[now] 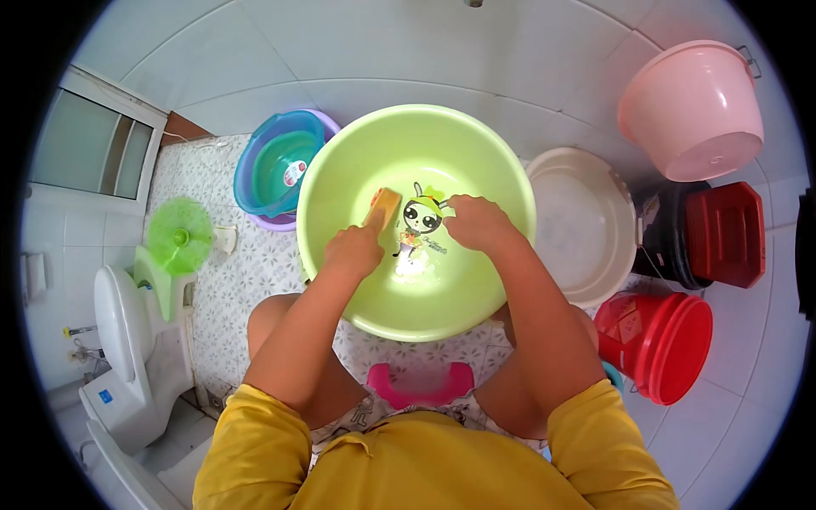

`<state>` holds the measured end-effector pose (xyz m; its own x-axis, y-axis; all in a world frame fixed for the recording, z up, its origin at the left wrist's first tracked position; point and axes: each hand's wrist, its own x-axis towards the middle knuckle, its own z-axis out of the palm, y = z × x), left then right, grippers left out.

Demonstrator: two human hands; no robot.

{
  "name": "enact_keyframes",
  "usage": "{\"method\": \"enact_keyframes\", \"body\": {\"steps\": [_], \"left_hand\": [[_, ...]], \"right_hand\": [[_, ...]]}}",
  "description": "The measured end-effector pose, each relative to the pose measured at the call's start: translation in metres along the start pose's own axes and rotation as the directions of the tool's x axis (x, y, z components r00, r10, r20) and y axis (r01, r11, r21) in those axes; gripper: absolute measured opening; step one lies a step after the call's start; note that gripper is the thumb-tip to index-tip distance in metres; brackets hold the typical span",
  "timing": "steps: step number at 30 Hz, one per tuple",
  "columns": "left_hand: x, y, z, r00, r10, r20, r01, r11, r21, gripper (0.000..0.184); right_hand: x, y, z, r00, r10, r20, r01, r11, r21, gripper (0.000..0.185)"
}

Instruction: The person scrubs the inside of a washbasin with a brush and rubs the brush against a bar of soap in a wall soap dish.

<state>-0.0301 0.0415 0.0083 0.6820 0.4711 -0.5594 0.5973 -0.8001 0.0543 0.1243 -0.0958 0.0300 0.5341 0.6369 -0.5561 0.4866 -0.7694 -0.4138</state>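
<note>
Green basin [463, 293] set close in, likely so both arms reach inside. Left hand [355, 251]: grip closed round near end of wooden brush [384, 209], which slants forward inside green basin, left of center, probably held so to leave far end free. Right hand [478, 223]: inside green basin, right of center, fingers curled down; can't tell if grip pinches anything. Beige basin [586, 225] just right of green basin, teal basin [270, 161] left.
</note>
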Motion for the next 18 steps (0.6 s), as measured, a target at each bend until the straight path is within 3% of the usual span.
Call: {"method": "enact_keyframes", "body": {"steps": [2, 4, 8, 10, 11, 13, 15, 18], "left_hand": [[0.008, -0.002, 0.004, 0.995, 0.033, -0.091, -0.030, 0.999, 0.033, 0.067], [0.006, 0.009, -0.009, 0.984, -0.155, 0.093, 0.165, 0.979, -0.121, 0.069], [0.002, 0.011, 0.001, 0.968, -0.216, 0.131, 0.242, 0.942, -0.234, 0.064], [-0.011, 0.022, -0.014, 0.923, -0.074, 0.378, 0.141, 0.978, -0.154, 0.063], [-0.013, 0.024, -0.011, 0.923, -0.075, 0.378, 0.142, 0.978, -0.154, 0.063], [-0.013, 0.025, 0.000, 0.949, 0.079, 0.305, -0.014, 0.977, -0.212, 0.062], [-0.004, 0.026, 0.003, 0.959, 0.086, 0.271, -0.023, 0.973, -0.228, 0.066], [0.014, 0.019, 0.012, 0.996, 0.057, 0.065, -0.052, 0.995, -0.080, 0.070]], "right_hand": [[-0.001, -0.002, 0.003, 1.000, -0.011, 0.001, 0.011, 1.000, 0.006, 0.027], [-0.001, -0.005, 0.005, 1.000, -0.024, 0.003, 0.024, 1.000, 0.009, 0.027], [0.001, -0.005, 0.008, 0.999, -0.046, 0.010, 0.046, 0.999, -0.003, 0.026], [0.003, -0.006, 0.009, 0.998, -0.059, 0.012, 0.059, 0.998, -0.001, 0.026], [0.004, -0.006, 0.010, 0.998, -0.061, 0.008, 0.061, 0.998, -0.003, 0.026], [0.002, -0.009, 0.010, 0.998, -0.062, 0.006, 0.062, 0.998, -0.006, 0.026], [0.000, -0.013, 0.008, 0.996, -0.052, 0.067, 0.055, 0.998, -0.040, 0.027], [0.001, -0.015, 0.011, 0.996, -0.037, 0.083, 0.042, 0.997, -0.059, 0.029]]}}
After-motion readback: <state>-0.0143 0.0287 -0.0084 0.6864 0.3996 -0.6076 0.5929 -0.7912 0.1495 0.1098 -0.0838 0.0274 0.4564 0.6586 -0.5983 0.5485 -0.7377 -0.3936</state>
